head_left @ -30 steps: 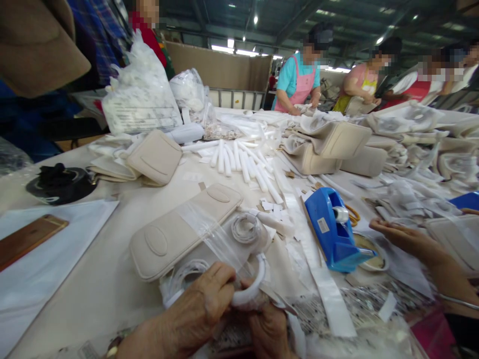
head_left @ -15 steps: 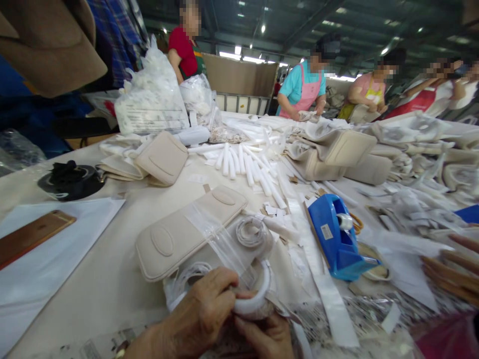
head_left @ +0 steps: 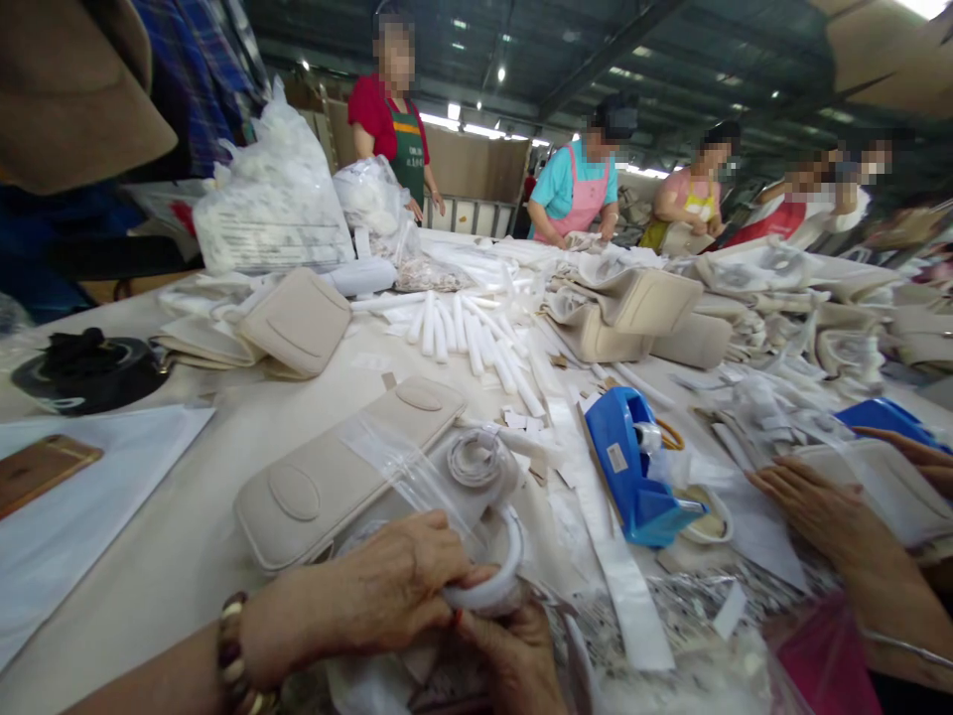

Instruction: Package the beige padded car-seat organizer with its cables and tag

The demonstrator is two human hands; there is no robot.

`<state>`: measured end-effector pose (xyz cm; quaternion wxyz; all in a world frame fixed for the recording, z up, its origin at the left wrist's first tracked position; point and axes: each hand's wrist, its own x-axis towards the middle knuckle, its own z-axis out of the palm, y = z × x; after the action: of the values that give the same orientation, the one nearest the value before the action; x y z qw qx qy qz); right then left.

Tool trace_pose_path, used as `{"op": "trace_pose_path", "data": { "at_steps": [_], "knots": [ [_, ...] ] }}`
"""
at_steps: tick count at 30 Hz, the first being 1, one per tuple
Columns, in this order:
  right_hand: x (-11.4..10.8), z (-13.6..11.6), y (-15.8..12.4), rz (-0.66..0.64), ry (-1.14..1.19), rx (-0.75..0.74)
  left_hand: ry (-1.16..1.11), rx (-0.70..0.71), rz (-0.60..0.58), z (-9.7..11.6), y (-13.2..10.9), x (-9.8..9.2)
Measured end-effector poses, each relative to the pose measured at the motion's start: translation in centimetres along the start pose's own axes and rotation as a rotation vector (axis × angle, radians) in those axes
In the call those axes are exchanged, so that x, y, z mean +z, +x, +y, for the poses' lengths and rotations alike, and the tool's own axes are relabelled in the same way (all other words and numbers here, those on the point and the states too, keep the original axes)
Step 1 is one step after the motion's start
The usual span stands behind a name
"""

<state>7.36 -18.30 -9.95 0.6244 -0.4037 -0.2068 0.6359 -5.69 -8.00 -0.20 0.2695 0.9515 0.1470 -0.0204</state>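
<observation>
The curved white tube [head_left: 510,558] sits low in the middle of the view, just on the near side of the beige padded panel [head_left: 328,501], and we have both hands on it. Our left grip [head_left: 379,586] pinches it near the end of its curve, fingertips close together. Our right grip [head_left: 521,645] grasps it from beneath, thumb raised toward the left fingertips; its other fingers are partly hidden, so we cannot tell how far they wrap around.

We judge this to be fine fingertip work on the tube. To do it well, we let the right grip bear the tube steadily from below and leave the small, precise pressure to the left. We press evenly along the curve, since a hard pinch at one spot could dent or crease it. We also avoid tugging toward ourselves, because the clear film [head_left: 394,469] across the panel could wrinkle and the white coil [head_left: 475,459] beside it could loosen.

Farther out on the surface [head_left: 183,516], we mind our right elbow: the blue tape dispenser [head_left: 619,487] and the long white strip [head_left: 632,606] lie on that side, and beyond them a co-worker's hand [head_left: 811,506] rests by another pale panel [head_left: 879,482].
</observation>
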Motion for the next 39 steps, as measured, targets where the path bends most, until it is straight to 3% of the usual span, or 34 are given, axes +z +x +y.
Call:
{"op": "trace_pose_path", "data": {
  "at_steps": [2,4,8,9,10,12,15,19,26,32,35,37,38,39],
  "knots": [
    [-0.6,-0.6,-0.1,0.032,0.005,0.016,-0.018,-0.050,-0.028,0.4,0.6,-0.5],
    [-1.6,-1.9,-0.8,0.044,-0.172,0.010,-0.063,-0.123,-0.036,0.6,1.1,-0.3],
    [-4.3,-6.8,-2.7,-0.074,-0.964,-0.059,-0.158,-0.191,-0.031,0.2,1.4,0.8],
    [-4.9,-8.3,-2.6,-0.046,-1.132,-0.106,-0.167,-0.174,-0.020,0.1,1.4,1.2],
    [-5.3,-9.8,-2.0,0.016,-1.276,-0.159,-0.169,-0.154,0.001,-0.1,1.4,1.5],
    [-5.8,-12.3,0.4,0.322,-1.660,-0.316,-0.167,-0.129,0.044,-0.5,1.5,2.0],
    [-6.2,-13.9,5.7,0.409,-1.860,-0.331,-0.173,-0.152,0.072,-0.4,1.7,2.2],
    [-6.5,-12.9,10.1,0.408,-2.052,-0.259,-0.169,-0.177,0.021,0.5,1.6,1.5],
    [-7.9,-13.5,9.7,0.393,-2.102,-0.175,-0.119,-0.141,0.074,0.5,1.3,2.1],
    [-8.2,-14.3,9.4,0.521,-1.913,-0.224,-0.065,-0.102,0.106,-0.1,1.2,2.7],
    [-7.0,-14.9,6.9,0.553,-1.761,-0.274,-0.063,-0.083,0.114,-0.2,1.2,2.5],
    [-6.0,-14.5,3.7,0.500,-1.631,-0.314,-0.064,-0.081,0.101,-0.1,1.3,2.1],
    [-5.6,-13.9,1.8,0.449,-1.555,-0.341,-0.067,-0.086,0.087,-0.1,1.4,1.9],
    [-5.3,-12.9,-0.1,0.313,-1.384,-0.405,-0.073,-0.091,0.070,-0.1,1.5,1.6]
  ]
}}
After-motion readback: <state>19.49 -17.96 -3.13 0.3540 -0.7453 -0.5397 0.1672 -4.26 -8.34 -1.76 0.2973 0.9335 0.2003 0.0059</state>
